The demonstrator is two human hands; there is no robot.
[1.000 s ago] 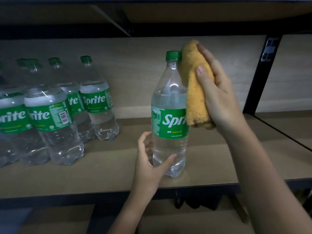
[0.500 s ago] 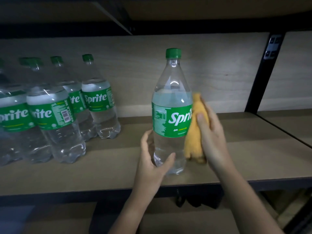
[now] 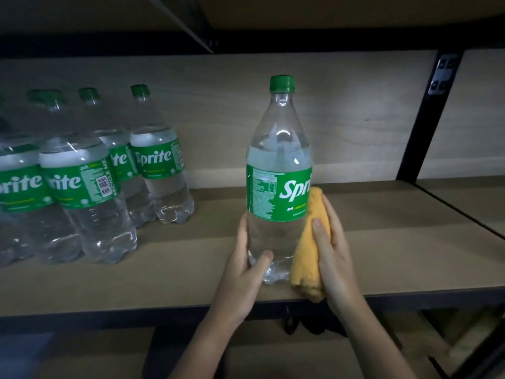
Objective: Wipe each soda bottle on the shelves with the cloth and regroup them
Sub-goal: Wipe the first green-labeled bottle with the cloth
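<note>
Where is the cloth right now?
In the head view the cloth is right of centre, pressed by the right hand against the lower right side of the lone bottle, near the shelf's front edge.

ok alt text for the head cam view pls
A left hand grips the base of an upright Sprite bottle on a wooden shelf while the right hand presses an orange cloth against its lower side. More Sprite bottles stand grouped at left.
</note>
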